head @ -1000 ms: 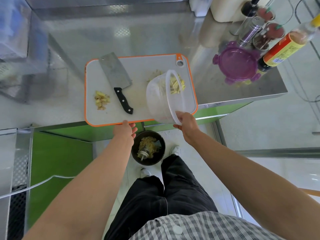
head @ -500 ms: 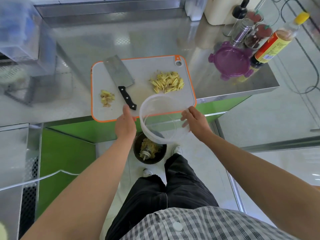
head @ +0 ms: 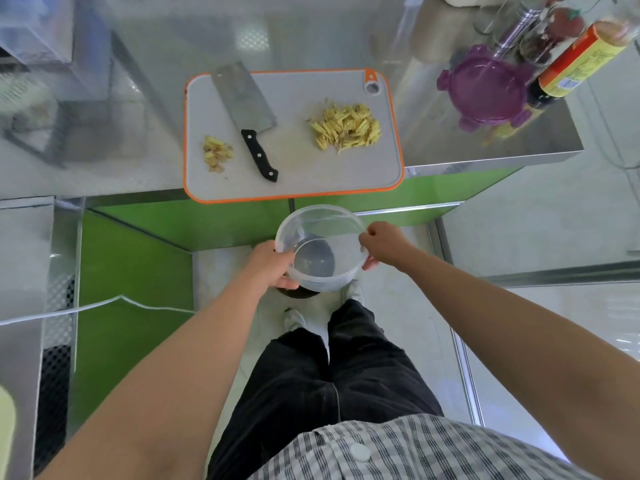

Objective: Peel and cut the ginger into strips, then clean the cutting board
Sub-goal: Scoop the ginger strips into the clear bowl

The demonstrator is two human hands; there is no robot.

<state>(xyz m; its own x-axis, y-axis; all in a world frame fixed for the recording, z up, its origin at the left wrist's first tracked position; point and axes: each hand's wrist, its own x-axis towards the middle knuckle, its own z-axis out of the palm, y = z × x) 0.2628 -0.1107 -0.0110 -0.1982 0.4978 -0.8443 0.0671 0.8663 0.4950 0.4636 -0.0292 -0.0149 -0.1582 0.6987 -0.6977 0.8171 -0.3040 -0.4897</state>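
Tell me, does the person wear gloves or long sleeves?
No gloves, rings or watch: the left hand and right hand are bare. No sleeves cover the left arm or right arm. Nearer the camera show a black-and-white checked shirt and black trousers.

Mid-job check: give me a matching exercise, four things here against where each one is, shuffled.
1 cleaver
2 ginger strips
3 ginger scraps
4 clear plastic container

A right part of the cutting board
B left part of the cutting board
C held by left hand and right hand
D between the two ginger piles

Pairs: 1-D, 2-A, 3-B, 4-C
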